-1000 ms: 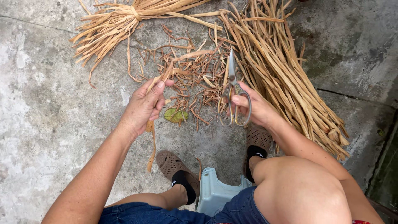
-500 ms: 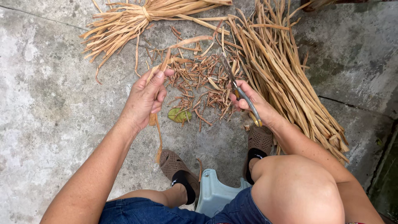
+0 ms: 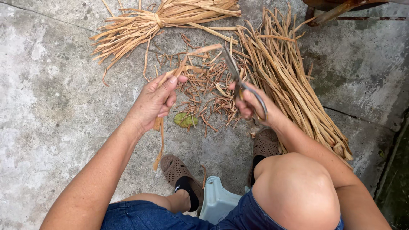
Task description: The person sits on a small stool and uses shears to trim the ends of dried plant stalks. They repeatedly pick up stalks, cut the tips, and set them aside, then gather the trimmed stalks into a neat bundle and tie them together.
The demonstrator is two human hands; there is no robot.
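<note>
1. The left hand (image 3: 155,102) has its fingers clenched around a long tan dried leaf strip (image 3: 179,72), which runs up past the fingertips and hangs below the palm.
2. The right hand (image 3: 251,102) grasps grey metal scissors (image 3: 238,81), blades pointing toward the strip's upper end.
3. Brown trimmed scraps (image 3: 208,89) litter the concrete floor (image 3: 51,106) between both hands; a loose pile of dried strips (image 3: 289,85) lies beyond the right fingers.

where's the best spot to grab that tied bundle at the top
Probably at the knot, coming down from above: the bundle lies flat on the concrete and is pinched narrowest there, while its lower-left ends fan out loose and would slip through the fingers.
</note>
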